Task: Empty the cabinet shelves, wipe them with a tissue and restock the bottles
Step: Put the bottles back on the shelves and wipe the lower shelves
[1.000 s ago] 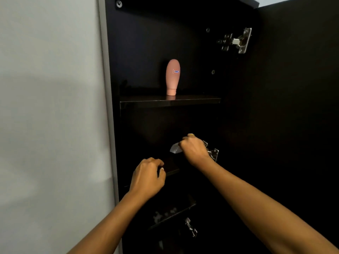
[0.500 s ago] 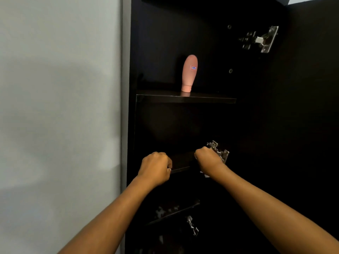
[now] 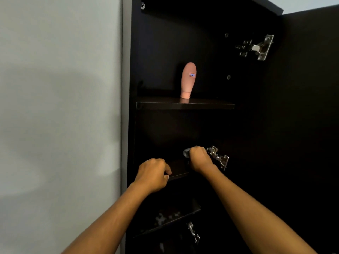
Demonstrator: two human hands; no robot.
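1. Since the frame half a second back, the right hand point(image 3: 199, 158) has slid a little leftward, away from the silver metal hinge point(image 3: 218, 158). The crumpled white tissue point(image 3: 186, 153) shows again at its left side. The left hand point(image 3: 152, 176) has barely shifted.
2. Right hand: fingers curled round the crumpled white tissue, pressing it onto the dark middle shelf point(image 3: 178, 169).
3. Left hand: fingers curled over that shelf's front edge, gripping it as if to steady it, and holding nothing else.
4. A pink, pear-shaped plastic bottle point(image 3: 188, 80) stands cap-down on the dark upper shelf point(image 3: 185, 105), one level above both hands. Its long axis is upright.
5. The bottle lies almost straight above the right hand and up to the right of the left hand, so the right hand is nearer. That hand is taken up with the tissue, though.
6. Wiping of the middle shelf looks under way. The stroke probably runs leftward along the board toward the left hand, so the bottle needs no handling yet.
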